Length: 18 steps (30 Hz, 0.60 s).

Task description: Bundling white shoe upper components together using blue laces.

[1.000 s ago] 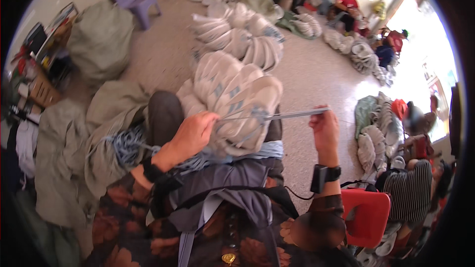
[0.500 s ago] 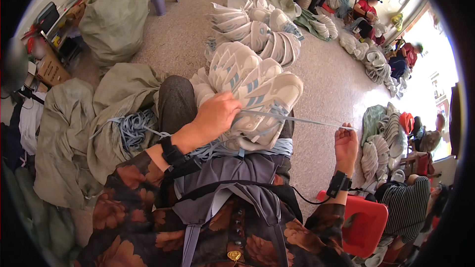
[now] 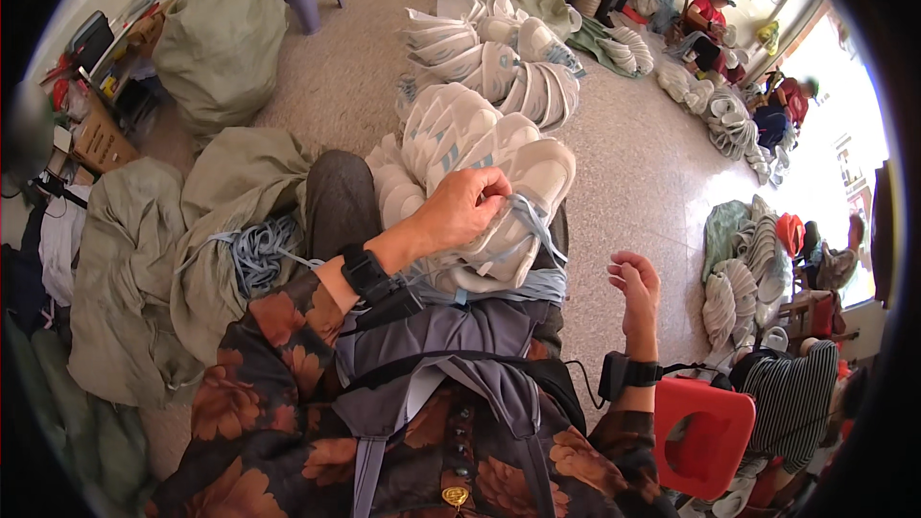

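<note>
A row of nested white shoe uppers (image 3: 451,134) with light-blue trim rests on my lap. My left hand (image 3: 465,206) is closed in a pinch at the edge of the front shoe upper (image 3: 542,173); its fingertips are partly hidden. A light-blue shoelace (image 3: 530,219) loops loosely beside those fingers and hangs down over the upper. Off to the right, my right hand (image 3: 638,293) is raised above the floor, its fingers lightly curled and apart, with nothing visible in them. More blue laces (image 3: 523,285) lie across my lap below the uppers.
Left of my knee, a green cloth sack (image 3: 235,168) holds a tangle of blue laces (image 3: 259,254). More uppers (image 3: 489,62) are heaped on the floor ahead. A red plastic stool (image 3: 705,436) stands at right, near a person in a striped top (image 3: 791,398). Other people sit working farther off.
The lace stretched between my hands has gone slack and now droops over the front upper. My left hand moved right onto that upper; my right hand let go and came lower and inward.
</note>
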Tool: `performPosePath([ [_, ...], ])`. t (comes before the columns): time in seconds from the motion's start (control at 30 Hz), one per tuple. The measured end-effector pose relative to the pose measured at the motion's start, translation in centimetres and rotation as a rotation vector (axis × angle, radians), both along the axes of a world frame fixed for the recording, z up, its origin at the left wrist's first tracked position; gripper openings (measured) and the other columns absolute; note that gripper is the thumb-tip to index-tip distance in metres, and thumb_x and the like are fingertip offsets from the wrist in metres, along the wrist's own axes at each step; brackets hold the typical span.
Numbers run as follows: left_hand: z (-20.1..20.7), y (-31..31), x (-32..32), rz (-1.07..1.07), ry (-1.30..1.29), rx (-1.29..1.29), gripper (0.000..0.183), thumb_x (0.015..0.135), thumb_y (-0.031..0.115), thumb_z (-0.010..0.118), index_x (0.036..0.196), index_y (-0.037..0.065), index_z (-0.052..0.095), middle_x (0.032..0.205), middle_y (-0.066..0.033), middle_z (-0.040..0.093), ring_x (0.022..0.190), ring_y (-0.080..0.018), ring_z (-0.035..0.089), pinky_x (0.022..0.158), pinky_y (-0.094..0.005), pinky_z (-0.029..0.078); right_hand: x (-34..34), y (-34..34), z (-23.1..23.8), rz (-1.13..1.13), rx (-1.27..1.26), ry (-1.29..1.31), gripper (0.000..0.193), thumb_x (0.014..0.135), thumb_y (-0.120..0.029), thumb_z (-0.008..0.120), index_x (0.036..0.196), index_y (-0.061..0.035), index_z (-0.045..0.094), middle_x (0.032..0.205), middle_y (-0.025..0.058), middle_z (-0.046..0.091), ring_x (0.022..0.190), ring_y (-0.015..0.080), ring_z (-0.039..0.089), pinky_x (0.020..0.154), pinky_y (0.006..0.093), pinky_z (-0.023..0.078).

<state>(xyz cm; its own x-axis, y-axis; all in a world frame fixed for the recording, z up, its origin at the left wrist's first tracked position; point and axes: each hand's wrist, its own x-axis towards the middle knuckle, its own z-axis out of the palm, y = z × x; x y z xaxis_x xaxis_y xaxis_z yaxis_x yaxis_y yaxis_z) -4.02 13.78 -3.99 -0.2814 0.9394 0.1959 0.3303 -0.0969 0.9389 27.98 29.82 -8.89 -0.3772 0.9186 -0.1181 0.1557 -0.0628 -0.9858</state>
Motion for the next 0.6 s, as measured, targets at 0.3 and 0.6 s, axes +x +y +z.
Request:
performPosePath([
  [0.3, -0.6, -0.6, 0.4, 0.143, 0.691, 0.182, 0.009, 0.086, 0.006, 0.064, 0.094, 0.004, 0.065, 0.088, -0.0123, 0.061, 0.08, -0.0347, 0.063, 0.069, -0.0426, 0.05, -8.2, -6.4, 7.5, 0.585, 0.048, 0.04, 0.018, 0.095, -0.005, 0.059, 0.107, 0.0031, 0.069, 0.09, 0.0079, 0.071, 0.084, 0.0141, 0.066, 0.077, 0.0291, 0.054],
  [0.6, 0.4, -2.1, 1.4, 0.131, 0.967, 0.144, 0.034, 0.079, 0.016, 0.072, 0.109, 0.003, 0.063, 0.099, -0.0108, 0.062, 0.096, -0.0304, 0.062, 0.085, -0.044, 0.048, -14.6, -7.4, 5.0, 0.524, 0.945, -0.383, 0.018, 0.087, -0.008, 0.057, 0.103, 0.0002, 0.057, 0.087, 0.0204, 0.067, 0.08, 0.0404, 0.068, 0.065, 0.0479, 0.054],
])
